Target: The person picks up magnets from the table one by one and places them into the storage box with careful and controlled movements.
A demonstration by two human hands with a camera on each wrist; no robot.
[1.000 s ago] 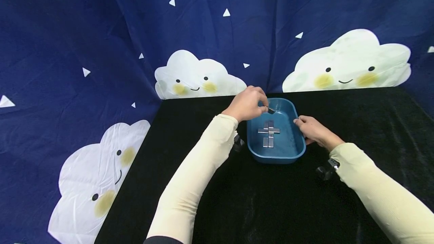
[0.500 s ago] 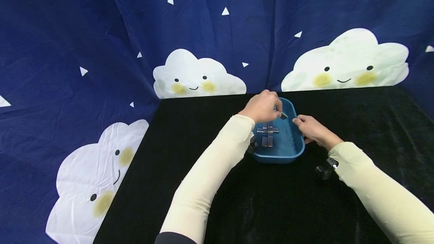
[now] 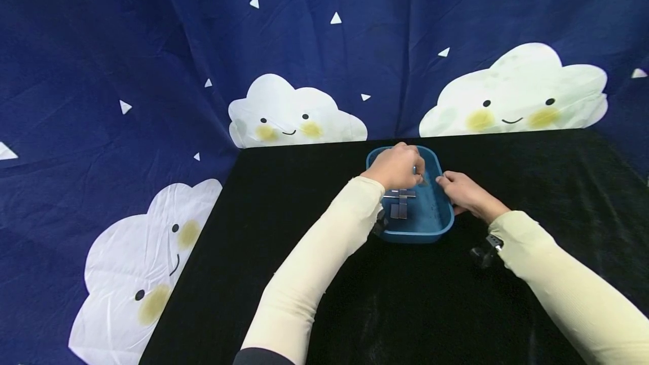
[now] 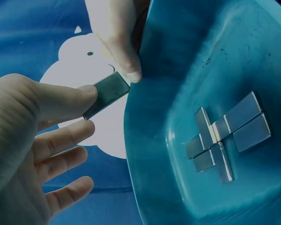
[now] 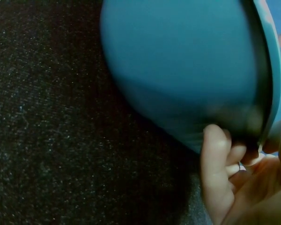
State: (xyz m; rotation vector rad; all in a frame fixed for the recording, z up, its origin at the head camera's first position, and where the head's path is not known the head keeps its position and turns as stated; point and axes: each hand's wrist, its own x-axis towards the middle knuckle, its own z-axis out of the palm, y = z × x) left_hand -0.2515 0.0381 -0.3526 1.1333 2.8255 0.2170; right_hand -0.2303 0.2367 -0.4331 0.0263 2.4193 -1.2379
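Note:
My left hand (image 3: 398, 167) is over the far part of a blue plastic tub (image 3: 427, 221). In the left wrist view it pinches a small flat rectangular metal block (image 4: 110, 89) between thumb and forefinger, the other fingers loosely spread. Several similar metal blocks (image 4: 246, 115) lie together on the tub floor in a cross-like cluster; from the head view my left hand partly hides them. My right hand (image 3: 463, 191) grips the tub's right side, its thumb at the rim. In the right wrist view, fingers (image 5: 215, 159) bear against the tub's outer wall.
The tub stands on a black cloth-covered table (image 3: 405, 297), towards its far edge. Behind hangs a dark blue curtain (image 3: 304, 27) with white clouds and triangles. Dark wrist cameras hang below both cream sleeves (image 3: 324, 263).
My left hand has moved right across the tub, then lowered slightly, still holding the metal block. My right hand keeps its grip on the tub's side.

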